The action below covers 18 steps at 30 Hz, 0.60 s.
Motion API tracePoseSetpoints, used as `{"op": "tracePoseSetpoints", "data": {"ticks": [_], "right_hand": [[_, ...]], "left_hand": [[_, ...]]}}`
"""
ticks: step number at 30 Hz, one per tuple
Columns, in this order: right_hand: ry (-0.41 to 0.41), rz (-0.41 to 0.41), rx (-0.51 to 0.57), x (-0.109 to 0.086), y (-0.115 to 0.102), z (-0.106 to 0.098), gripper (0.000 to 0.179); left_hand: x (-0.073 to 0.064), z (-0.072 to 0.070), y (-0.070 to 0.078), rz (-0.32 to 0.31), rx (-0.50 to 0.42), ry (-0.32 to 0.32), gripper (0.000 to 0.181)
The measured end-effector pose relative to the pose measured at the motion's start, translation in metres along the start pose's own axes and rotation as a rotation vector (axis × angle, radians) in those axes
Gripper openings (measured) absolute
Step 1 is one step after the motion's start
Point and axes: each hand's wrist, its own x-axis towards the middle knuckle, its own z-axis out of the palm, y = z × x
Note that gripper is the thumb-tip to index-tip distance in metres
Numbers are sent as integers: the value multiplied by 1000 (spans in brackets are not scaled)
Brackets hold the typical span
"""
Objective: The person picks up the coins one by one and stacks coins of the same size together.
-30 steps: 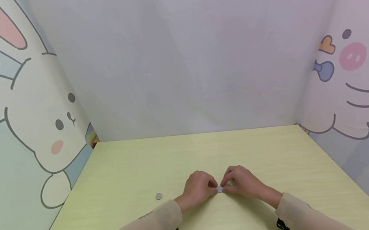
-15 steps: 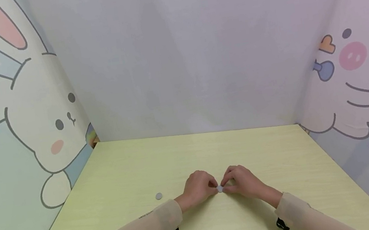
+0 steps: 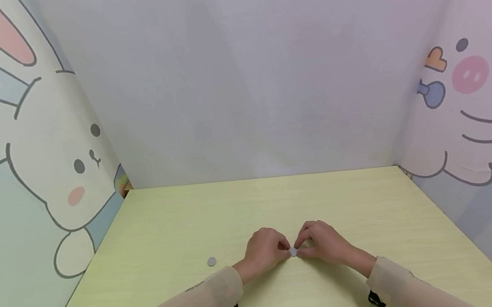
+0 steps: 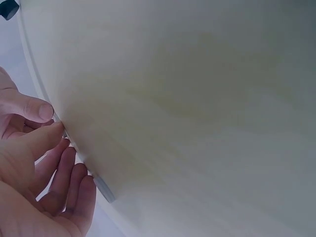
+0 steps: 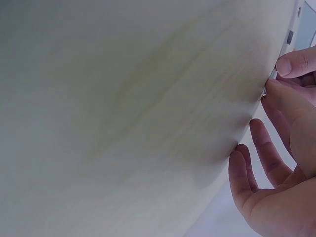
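Observation:
A small round grey disc [image 3: 293, 252] lies flat at the table's middle, between my two hands. My left hand [image 3: 266, 250] pinches its left edge with thumb and index fingertip. From the other side my right hand [image 3: 323, 242] does the same at the right edge. Only a sliver of this disc [image 5: 273, 74] shows in the right wrist view, the fingertips covering the rest. A second grey disc [image 3: 212, 261] rests on the table to the left of my left hand. In the left wrist view the second disc [image 4: 104, 189] appears edge-on beyond the curled fingers.
The pale yellow wooden table [image 3: 254, 205] carries both discs. A plain light cloth [image 3: 233, 70] hangs behind it, and printed cartoon panels stand at left and right. Black straps [image 3: 376, 300] hang below both cuffs.

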Motion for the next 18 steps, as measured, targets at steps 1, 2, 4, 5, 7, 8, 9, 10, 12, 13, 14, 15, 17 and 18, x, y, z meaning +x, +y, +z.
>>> {"op": "tracePoseSetpoints", "data": {"ticks": [1, 2, 4, 5, 7, 8, 9, 10, 12, 13, 14, 15, 17, 18], "right_hand": [[0, 3, 3, 0, 0, 0, 9], [1, 4, 4, 0, 0, 0, 9], [-1, 12, 6, 1, 1, 0, 9], [-3, 14, 7, 1, 1, 1, 9], [-6, 20, 11, 1, 1, 1, 9], [-9, 19, 14, 1, 1, 1, 9], [-13, 18, 22, 1, 1, 1, 9], [-16, 18, 28, 1, 1, 1, 9], [-25, 18, 36, 0, 2, -1, 10], [-29, 20, 38, -1, 2, -2, 11], [-33, 23, 37, -2, 2, -3, 12], [-35, 26, 30, -2, 3, -5, 13], [-38, 39, 17, -4, 3, -9, 15], [-39, 50, 15, -6, 4, -11, 16]], "left_hand": [[0, 1, -1, 1, 2, 2, 4], [1, 2, -1, 6, 4, 7, 3], [2, 3, -2, 6, 8, 9, 4], [2, 3, -2, 5, 10, 9, 4], [1, 2, -2, 10, 7, 7, 4], [0, 1, -2, 15, 2, 6, 4], [0, 0, -2, 16, -5, 0, 4], [-1, -1, -2, 17, -12, -8, 4], [-3, -4, -3, 24, -20, -16, 3], [-3, -6, -3, 23, -22, -18, 2], [-4, -8, -4, 16, -24, -17, 2], [-4, -10, -5, 9, -20, -15, 3], [-6, -17, -7, -9, -11, -6, 7], [-7, -21, -8, -22, -10, 0, 9]]}}
